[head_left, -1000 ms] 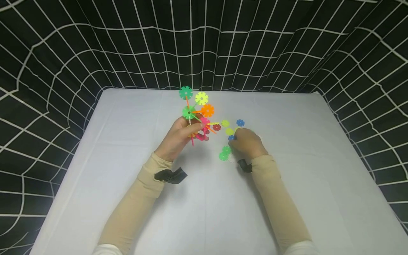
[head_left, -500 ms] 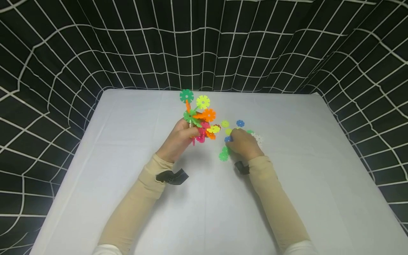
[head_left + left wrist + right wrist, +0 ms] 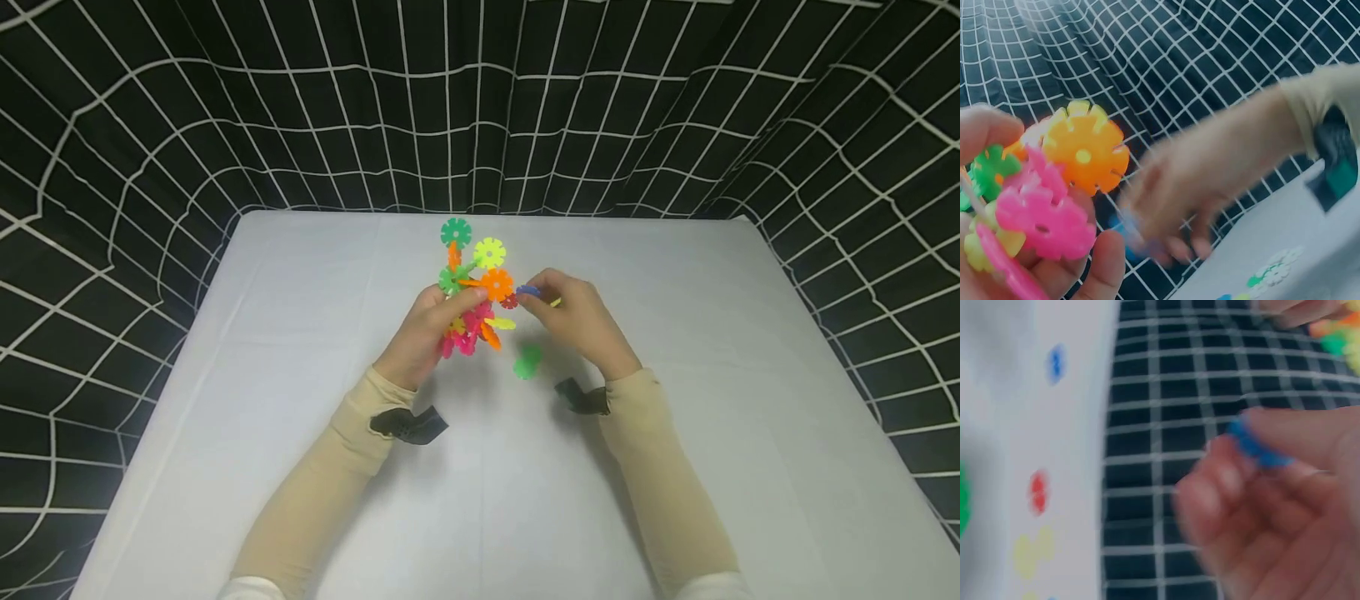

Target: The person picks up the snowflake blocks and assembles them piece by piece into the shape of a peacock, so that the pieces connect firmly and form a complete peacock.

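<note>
In the head view my left hand [image 3: 420, 337] grips a cluster of notched, flower-shaped plastic discs joined edge to edge. Pink discs [image 3: 477, 317] sit low in it, and an orange disc [image 3: 497, 285] lies by the thumb. A dark green disc [image 3: 456, 233] and a yellow disc [image 3: 490, 252] stick out at the far end. Just right of the cluster, my right hand [image 3: 583, 323] pinches a blue notched disc [image 3: 528, 290] between thumb and fingers. The right wrist view, though blurred, also has this blue disc [image 3: 1260, 450] under the thumb.
Loose green discs [image 3: 527, 362] lie on the white table [image 3: 480, 500] near the right wrist. A red disc [image 3: 1039, 492] and another blue disc [image 3: 1055, 362] lie there too. White discs [image 3: 1282, 265] rest at the table's right. A dark gridded curtain [image 3: 480, 100] surrounds the table.
My right hand has lifted the blue disc off the table and turned up beside the cluster. The left hand has tilted the cluster and shifted it slightly right.
</note>
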`<state>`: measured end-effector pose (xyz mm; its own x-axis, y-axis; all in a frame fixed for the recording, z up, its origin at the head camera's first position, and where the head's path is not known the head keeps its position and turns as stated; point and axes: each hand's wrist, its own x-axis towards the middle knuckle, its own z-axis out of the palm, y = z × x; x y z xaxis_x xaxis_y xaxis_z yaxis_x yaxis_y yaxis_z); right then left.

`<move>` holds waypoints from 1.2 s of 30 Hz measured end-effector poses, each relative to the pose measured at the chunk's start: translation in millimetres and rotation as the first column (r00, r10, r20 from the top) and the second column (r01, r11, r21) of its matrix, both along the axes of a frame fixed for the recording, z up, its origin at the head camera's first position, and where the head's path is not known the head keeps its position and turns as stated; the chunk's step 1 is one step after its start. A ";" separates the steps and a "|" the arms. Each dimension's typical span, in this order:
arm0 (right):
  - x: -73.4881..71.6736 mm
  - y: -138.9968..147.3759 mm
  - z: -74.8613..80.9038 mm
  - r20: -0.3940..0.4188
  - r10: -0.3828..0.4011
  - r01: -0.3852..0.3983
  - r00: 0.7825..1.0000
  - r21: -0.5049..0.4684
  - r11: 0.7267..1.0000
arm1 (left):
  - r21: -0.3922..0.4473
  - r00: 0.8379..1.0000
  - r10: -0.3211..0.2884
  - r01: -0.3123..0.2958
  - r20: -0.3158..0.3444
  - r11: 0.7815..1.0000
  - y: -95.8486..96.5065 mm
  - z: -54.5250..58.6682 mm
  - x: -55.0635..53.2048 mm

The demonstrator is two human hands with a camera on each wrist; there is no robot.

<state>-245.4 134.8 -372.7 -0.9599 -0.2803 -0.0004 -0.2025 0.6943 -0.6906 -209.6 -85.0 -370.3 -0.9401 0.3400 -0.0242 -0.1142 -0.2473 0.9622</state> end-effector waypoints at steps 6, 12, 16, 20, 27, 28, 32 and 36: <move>23.6 -10.3 23.7 -0.230 0.072 -0.124 0.971 -0.219 0.968 | 0.046 0.998 0.065 -0.064 -0.001 0.997 -0.4 1.3 -0.1; 29.9 -13.2 25.4 -0.552 0.044 -0.190 0.832 -0.211 0.959 | 0.047 0.996 0.090 -0.089 -0.020 0.995 -0.8 -0.4 -1.3; 31.3 -13.9 26.6 -0.641 0.057 -0.208 0.765 -0.163 0.965 | 0.028 0.995 0.094 -0.093 -0.029 0.995 -0.3 -1.4 -1.8; 33.4 -14.7 28.5 -0.690 0.077 -0.179 0.720 -0.077 0.981 | -0.007 0.994 0.097 -0.098 -0.058 0.995 -0.2 -2.1 -2.8; 34.4 -16.3 27.8 -0.722 0.084 -0.143 0.687 -0.021 0.989 | -0.060 0.991 0.110 -0.115 -0.080 0.992 1.0 -2.5 -1.3; 34.3 -16.8 27.2 -0.728 0.082 -0.143 0.680 -0.022 0.990 | -0.065 0.990 0.116 -0.121 -0.076 0.991 1.5 -3.1 -1.1; 33.6 -20.0 24.1 -0.767 0.081 -0.136 0.636 -0.009 0.991 | -0.074 0.987 0.150 -0.154 -0.065 0.985 4.3 -4.7 -0.9; 34.0 -25.2 21.6 -0.800 0.085 -0.116 0.593 0.020 0.993 | -0.067 0.983 0.173 -0.176 -0.057 0.982 5.5 -4.8 -0.4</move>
<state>-211.3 109.6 -351.1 -0.5372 -0.3603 0.7626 -0.7508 0.6162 -0.2378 -210.0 -79.4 -375.1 -0.9855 0.1695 0.0063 -0.0263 -0.1894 0.9816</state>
